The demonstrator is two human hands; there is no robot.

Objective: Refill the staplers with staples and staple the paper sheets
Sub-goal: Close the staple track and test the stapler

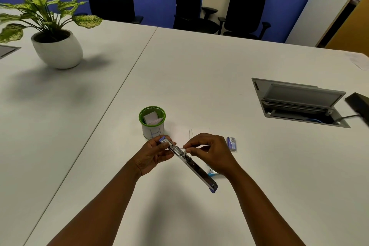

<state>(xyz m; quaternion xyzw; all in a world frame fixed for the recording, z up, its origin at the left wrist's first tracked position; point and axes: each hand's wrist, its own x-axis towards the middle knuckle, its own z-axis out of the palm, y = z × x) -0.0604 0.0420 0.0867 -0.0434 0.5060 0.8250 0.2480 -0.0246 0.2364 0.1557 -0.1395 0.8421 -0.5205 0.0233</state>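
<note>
Left hand [151, 156], seen from the head camera, grips the far end of an opened stapler [187, 163], its fingers curled round the blue-tipped part near the green cup [152, 122]. Right hand [209, 151] has its fingertips [186, 147] pinched together on a thin, pale strip of staples [184, 148], held at the open metal channel of the stapler. The stapler lies unfolded in one long line, slanting from upper left to lower right above the white table [219, 66], its near end blue. A small blue box [231, 143] lies on the table just right of the right hand. Faint paper sheets [180, 133] lie flat between the cup and the hands. The cup holds folded white paper. A potted plant [50, 32] stands far left; an open cable hatch [299, 102] is set into the table at right. Black chairs [245, 10] stand beyond the table.
</note>
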